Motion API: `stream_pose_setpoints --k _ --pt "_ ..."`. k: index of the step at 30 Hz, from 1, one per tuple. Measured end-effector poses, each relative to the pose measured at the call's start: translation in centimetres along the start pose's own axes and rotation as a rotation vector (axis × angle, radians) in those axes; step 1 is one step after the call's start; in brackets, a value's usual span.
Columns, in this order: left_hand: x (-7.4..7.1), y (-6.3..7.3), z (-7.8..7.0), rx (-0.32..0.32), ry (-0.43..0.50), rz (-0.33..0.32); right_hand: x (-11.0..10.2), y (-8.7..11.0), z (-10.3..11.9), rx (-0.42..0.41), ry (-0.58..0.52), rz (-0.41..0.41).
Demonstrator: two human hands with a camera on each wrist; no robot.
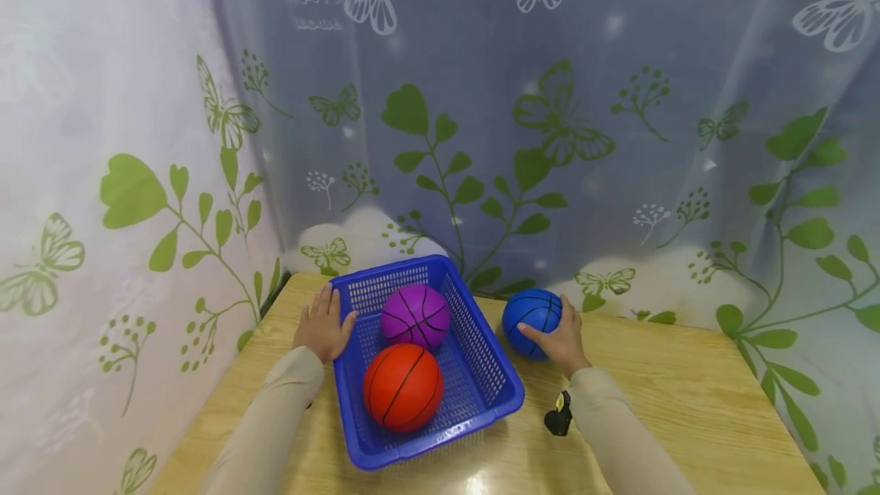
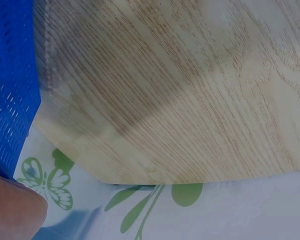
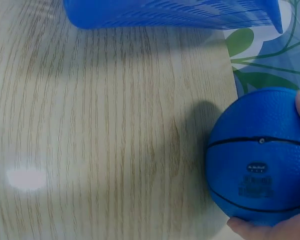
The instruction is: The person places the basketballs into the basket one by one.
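A blue plastic basket (image 1: 510,397) with slotted walls stands on the table, holding a purple basketball (image 1: 415,317) at the back and a red-orange basketball (image 1: 403,387) in front. My left hand (image 1: 321,329) lies against the basket's left rim, fingers straight and thumb at the edge. To the basket's right, my right hand (image 1: 565,336) grips a small blue basketball (image 1: 528,319) from its right side, thumb across the near face and fingers behind. In the right wrist view, the blue basketball (image 3: 260,160) shows black seams and a small printed label.
The wood-grain table (image 1: 660,380) ends at a patterned curtain (image 1: 481,136) behind and on the left side. A small black object (image 1: 559,414) shows by the right wrist, over the table.
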State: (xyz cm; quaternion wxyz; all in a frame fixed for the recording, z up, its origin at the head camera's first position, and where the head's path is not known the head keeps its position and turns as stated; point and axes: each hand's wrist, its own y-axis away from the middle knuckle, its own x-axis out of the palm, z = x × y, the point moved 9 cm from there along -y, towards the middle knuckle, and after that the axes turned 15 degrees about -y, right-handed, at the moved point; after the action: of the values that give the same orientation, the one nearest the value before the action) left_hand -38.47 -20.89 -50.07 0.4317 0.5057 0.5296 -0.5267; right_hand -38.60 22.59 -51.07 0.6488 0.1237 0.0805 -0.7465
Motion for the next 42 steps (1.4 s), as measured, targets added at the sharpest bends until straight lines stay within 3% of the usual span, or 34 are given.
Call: stream_pose_setpoints --k 7,18,32,38,42 --pt "0.1 0.0 -0.1 0.005 -0.011 0.004 -0.6 0.2 -0.2 -0.011 0.032 -0.078" --pt "0.1 -0.2 0.0 0.011 -0.030 0.007 -1.6 0.7 0.3 -0.038 -0.073 -0.127" --pt "-0.4 0.2 -0.2 0.011 -0.006 0.001 -1.4 3.2 6.6 -0.119 -0.078 -0.051" --pt "-1.1 0.3 -0.5 0.023 -0.011 -0.022 -0.2 4.8 8.7 -0.164 -0.103 0.003" --pt "-0.5 0.2 -0.3 0.012 -0.021 0.013 1.1 5.8 9.3 -0.184 -0.112 0.052"
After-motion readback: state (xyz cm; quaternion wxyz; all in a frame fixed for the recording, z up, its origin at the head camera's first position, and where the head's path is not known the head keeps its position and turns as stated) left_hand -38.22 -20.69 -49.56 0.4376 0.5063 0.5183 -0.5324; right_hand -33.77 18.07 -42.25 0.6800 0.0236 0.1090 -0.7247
